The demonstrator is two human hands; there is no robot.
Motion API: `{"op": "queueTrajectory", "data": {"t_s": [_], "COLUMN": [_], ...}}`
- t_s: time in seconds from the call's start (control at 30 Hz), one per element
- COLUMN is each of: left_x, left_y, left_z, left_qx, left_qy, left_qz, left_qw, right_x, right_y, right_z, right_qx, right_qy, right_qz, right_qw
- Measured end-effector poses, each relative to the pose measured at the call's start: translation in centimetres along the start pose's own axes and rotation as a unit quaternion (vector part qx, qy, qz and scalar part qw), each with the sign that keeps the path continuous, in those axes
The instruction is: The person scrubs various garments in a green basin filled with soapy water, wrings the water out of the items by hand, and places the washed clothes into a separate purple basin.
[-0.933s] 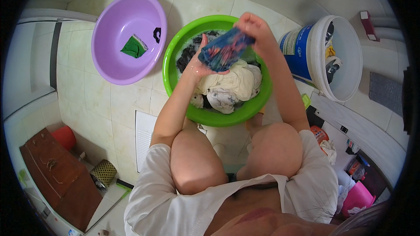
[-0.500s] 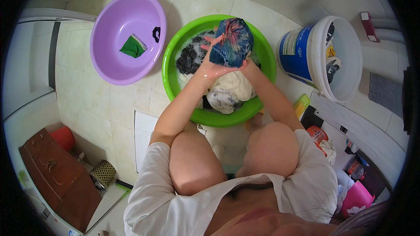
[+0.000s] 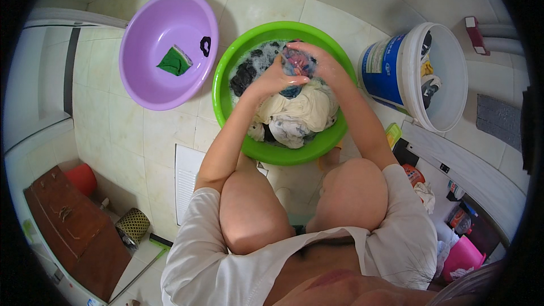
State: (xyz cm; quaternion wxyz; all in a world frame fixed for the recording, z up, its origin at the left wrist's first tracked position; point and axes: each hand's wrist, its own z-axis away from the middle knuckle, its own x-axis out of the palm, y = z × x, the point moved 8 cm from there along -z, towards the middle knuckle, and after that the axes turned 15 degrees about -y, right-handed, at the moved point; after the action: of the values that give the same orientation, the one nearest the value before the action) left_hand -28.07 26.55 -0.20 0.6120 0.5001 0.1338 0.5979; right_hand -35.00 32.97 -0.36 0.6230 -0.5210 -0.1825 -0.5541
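Both hands press a wet dark blue cloth with a pink pattern [image 3: 298, 63] between them, low over the suds in a green basin [image 3: 228, 116]. My left hand [image 3: 276, 79] grips its left and near side, thumb and fingers curved around it. On its right and far side is my right hand [image 3: 317, 61], closed against the cloth. Cream and white laundry [image 3: 297, 110] is heaped in the near part of the basin. Dark wet clothes [image 3: 245, 76] lie in foam at its left. My hands hide part of the blue cloth.
A purple basin [image 3: 136, 62] at the left holds a green cloth piece [image 3: 175, 61] and a black hair tie [image 3: 205, 46]. To the right, a white-and-blue bucket [image 3: 391, 73] lies tilted with shoes in it. A white floor drain tray [image 3: 190, 175] is nearer me.
My hands have lowered the blue cloth from above the basin into the suds. It was a rounded bundle and is now squeezed smaller between them.
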Motion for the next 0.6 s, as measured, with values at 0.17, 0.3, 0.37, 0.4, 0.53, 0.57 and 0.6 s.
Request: {"op": "queueTrajectory", "data": {"t_s": [0.17, 0.3, 0.37, 0.4, 0.53, 0.57, 0.6], "left_x": [0.9, 1.4, 1.6, 1.0, -0.7, 0.1, 1.8], "left_y": [0.1, -2.0, -1.2, -0.6, 2.0, 2.0, 3.5], "left_z": [-0.7, -1.4, -0.8, -0.4, -0.2, -0.6, -0.2], "left_qx": [0.062, 0.055, 0.111, 0.108, 0.144, 0.142, 0.133], "left_qy": [0.165, 0.235, 0.264, 0.266, 0.201, 0.119, 0.031], "left_qz": [-0.373, -0.446, -0.458, -0.458, -0.094, 0.083, 0.256], "left_qw": [0.911, 0.862, 0.842, 0.841, 0.964, 0.979, 0.957], "right_x": [-2.9, -5.1, -4.9, -4.3, -2.8, -3.1, -3.9], "right_y": [1.0, 1.3, 0.4, -0.3, -2.2, -2.4, -2.8], "right_z": [-2.6, -2.5, -1.9, -1.9, -1.7, -1.4, -0.6], "right_qx": [-0.022, -0.070, -0.061, -0.060, -0.037, -0.024, -0.025], "right_qy": [0.062, 0.235, 0.285, 0.282, 0.076, 0.011, 0.013], "right_qz": [0.174, 0.371, 0.470, 0.470, 0.201, 0.115, 0.116], "right_qw": [0.983, 0.896, 0.833, 0.834, 0.976, 0.993, 0.993]}}
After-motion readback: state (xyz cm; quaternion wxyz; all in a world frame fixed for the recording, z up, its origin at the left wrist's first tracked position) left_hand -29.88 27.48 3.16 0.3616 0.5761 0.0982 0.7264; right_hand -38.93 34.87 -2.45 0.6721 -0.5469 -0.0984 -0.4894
